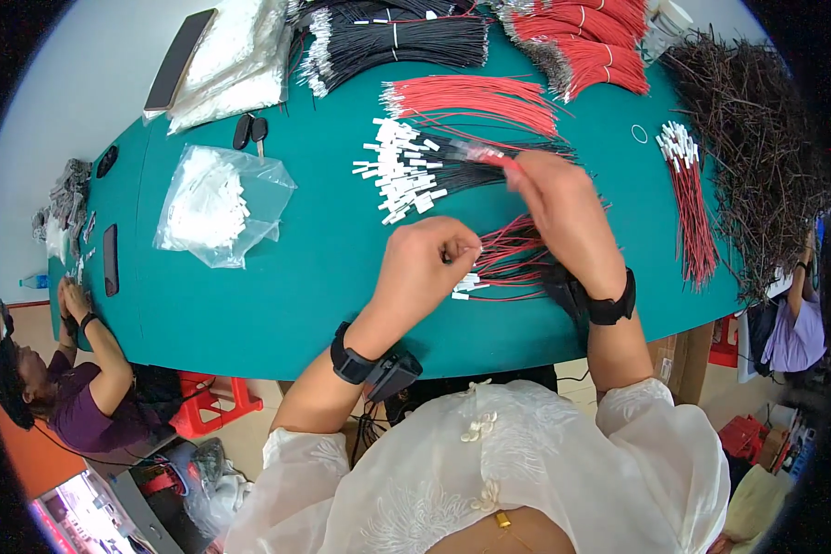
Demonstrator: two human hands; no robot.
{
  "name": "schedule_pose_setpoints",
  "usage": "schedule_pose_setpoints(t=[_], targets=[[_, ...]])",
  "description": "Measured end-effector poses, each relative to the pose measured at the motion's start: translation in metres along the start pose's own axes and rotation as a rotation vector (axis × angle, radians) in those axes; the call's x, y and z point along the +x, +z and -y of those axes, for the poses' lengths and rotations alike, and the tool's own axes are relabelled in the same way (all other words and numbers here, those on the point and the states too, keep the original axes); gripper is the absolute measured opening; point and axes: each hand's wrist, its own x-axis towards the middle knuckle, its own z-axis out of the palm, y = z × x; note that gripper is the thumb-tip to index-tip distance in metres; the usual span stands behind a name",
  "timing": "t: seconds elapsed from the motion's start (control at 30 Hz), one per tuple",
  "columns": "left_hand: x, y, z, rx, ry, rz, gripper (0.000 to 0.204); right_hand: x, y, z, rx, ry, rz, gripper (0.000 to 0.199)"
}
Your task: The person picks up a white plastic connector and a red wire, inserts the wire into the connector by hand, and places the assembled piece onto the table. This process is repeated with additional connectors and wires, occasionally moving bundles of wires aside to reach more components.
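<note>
— Your white embroidered blouse (489, 462) fills the bottom edge, closest to the lens. What do you see past it?

— Both of your forearms, each with a black wristband. Your left hand (425, 263) sits low over the teal worktop (323, 277), with its grip pinched together on white-tipped ends of the red and black wire bundle (512, 263) lying just in front of you.

— And your right hand?

— Your right hand (563, 208) is further out, above that same bundle. Its fingers are closed on 1 thin red wire (494, 159), held just beside the fan of black wires with white connectors (415, 171).

— What surrounds your hands?

— A clear bag of white connectors (217, 203) lies to your left, well apart from your hands. Beyond the fan there is a sheaf of red wires (475, 97), then black wire bundles (388, 42) and more red ones at the far edge. On your right, a bunch of red wires with white ends (692, 198) lies next to a heap of dark brown wires (757, 138). A phone (180, 60) rests on white bags at the far left, and a car key (251, 131) lies near it.

— Anyone else?

— 1 person in a purple top (83, 406) sits at the left end of the worktop, hands on its edge.
</note>
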Motion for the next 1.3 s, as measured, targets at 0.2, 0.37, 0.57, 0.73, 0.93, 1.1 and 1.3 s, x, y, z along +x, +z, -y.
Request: schedule_pose_setpoints(t=[0.2,0.37,0.57,0.73,0.93,1.1,1.3], targets=[[0.001,0.0,0.001,0.143,0.171,0.027,0.009,-0.001,-0.014,0.015,-0.091,0.037,-0.059,0.015],[0.005,-0.009,-0.002,-0.118,0.018,-0.107,0.012,-0.004,-0.003,0.016,0.17,0.112,0.198,0.016],[0.006,-0.016,0.002,-0.59,-0.083,-0.302,0.017,-0.002,-0.001,0.021,0.325,0.164,0.36,0.018],[0.005,-0.016,0.006,-0.696,-0.076,-0.239,0.017,-0.003,0.004,0.023,0.52,0.256,0.267,0.017],[0.006,-0.016,0.008,-0.718,-0.075,-0.249,0.013,-0.004,0.006,0.019,0.586,0.309,0.214,0.016],[0.005,-0.018,0.004,-0.679,-0.063,-0.265,0.01,-0.002,0.004,0.022,0.561,0.318,0.23,0.016],[0.004,-0.018,0.004,-0.672,-0.05,-0.257,0.009,-0.002,0.005,0.024,0.605,0.341,0.216,0.016]])
